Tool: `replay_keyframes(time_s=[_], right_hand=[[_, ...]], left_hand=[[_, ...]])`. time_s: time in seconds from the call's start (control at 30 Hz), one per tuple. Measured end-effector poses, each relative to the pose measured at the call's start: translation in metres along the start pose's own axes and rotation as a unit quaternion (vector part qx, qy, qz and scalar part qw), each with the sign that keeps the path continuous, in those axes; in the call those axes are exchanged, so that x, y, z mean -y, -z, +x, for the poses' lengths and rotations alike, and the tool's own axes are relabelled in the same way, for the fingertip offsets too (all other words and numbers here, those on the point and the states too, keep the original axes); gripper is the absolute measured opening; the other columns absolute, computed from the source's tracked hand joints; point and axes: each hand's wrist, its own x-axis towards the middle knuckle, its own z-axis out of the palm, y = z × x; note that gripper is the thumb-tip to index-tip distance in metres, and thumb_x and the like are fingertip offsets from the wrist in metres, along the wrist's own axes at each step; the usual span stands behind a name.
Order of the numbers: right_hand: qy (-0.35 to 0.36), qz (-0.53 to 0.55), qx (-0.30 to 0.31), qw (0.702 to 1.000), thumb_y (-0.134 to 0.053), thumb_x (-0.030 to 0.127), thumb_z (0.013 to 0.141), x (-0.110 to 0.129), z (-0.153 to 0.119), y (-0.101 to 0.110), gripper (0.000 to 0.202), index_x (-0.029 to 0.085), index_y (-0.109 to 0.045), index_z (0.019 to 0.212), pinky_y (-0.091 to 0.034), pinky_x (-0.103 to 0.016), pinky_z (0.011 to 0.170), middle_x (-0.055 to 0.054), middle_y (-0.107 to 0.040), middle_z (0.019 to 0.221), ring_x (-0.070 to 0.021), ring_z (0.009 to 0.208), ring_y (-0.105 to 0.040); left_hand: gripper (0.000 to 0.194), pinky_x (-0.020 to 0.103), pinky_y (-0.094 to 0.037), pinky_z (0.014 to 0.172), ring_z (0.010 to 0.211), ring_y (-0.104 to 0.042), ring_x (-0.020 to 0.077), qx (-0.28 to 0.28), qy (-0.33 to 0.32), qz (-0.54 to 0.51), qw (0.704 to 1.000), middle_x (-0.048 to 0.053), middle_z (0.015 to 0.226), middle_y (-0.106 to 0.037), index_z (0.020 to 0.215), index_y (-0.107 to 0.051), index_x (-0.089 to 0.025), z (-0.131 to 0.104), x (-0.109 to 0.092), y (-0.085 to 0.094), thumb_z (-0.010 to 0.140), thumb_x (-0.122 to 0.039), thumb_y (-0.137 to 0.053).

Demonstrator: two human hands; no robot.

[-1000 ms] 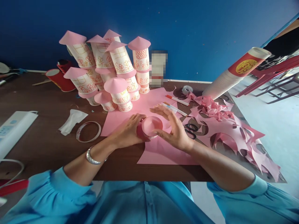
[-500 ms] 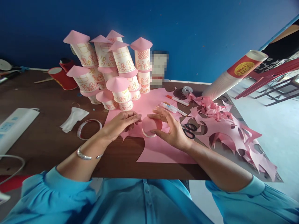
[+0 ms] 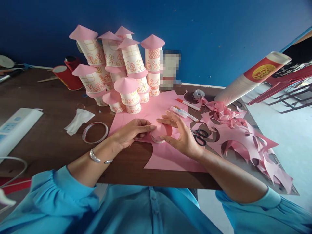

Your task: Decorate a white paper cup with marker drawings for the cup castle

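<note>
A short paper cup (image 3: 158, 140) with drawn marks stands on the pink paper sheet (image 3: 175, 162), with a pink paper disc (image 3: 162, 130) over its top. My right hand (image 3: 182, 135) curves round it, thumb at the near side and fingers at the far side. Thumb and forefinger of my left hand (image 3: 137, 131) are pinched together at the disc's left edge. What they pinch is too small to make out. Just beyond my hands stand several towers of white paper cups (image 3: 130, 97) with drawn flowers and pink cone roofs (image 3: 126, 85).
Black-handled scissors (image 3: 200, 136), a glue stick (image 3: 179, 111) and markers (image 3: 188, 104) lie right of my hands. Pink scraps (image 3: 253, 143) spread farther right, below a leaning cup stack (image 3: 251, 79). Left are a tape roll (image 3: 95, 132), a crumpled tissue (image 3: 79, 121) and a power strip (image 3: 18, 130).
My left hand has moved right, its pinched fingertips coming from beside the cup to the disc's edge. My right hand keeps its hold on the cup. The view has shifted slightly.
</note>
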Motion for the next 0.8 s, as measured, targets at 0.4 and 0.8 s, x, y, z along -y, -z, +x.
replay_keyframes(time_s=[0.4,0.8], right_hand=[[0.012,-0.007,0.010,1.000,-0.085,0.046,0.099,0.0015,0.0008,0.0016,0.074,0.028,-0.047,0.160,-0.056,-0.059,0.125,-0.014,-0.077,0.146,-0.0321,0.146,-0.069],[0.102,0.025,-0.033,0.994,-0.077,0.041,0.106,0.0012,0.0006,0.0024,0.069,0.033,-0.042,0.165,-0.057,-0.060,0.123,-0.014,-0.073,0.150,-0.0312,0.141,-0.072]], left_hand=[[0.067,0.020,-0.025,0.050,0.055,-0.039,0.0063,0.013,0.024,-0.033,0.999,-0.005,0.058,-0.049,0.065,-0.058,-0.018,0.0012,-0.0004,0.0008,0.054,-0.065,-0.104],[0.060,0.021,-0.028,0.049,0.055,-0.040,0.0083,0.007,-0.015,0.064,0.998,-0.005,0.063,-0.050,0.080,-0.063,-0.019,-0.0010,0.0024,0.0100,0.073,-0.073,-0.089]])
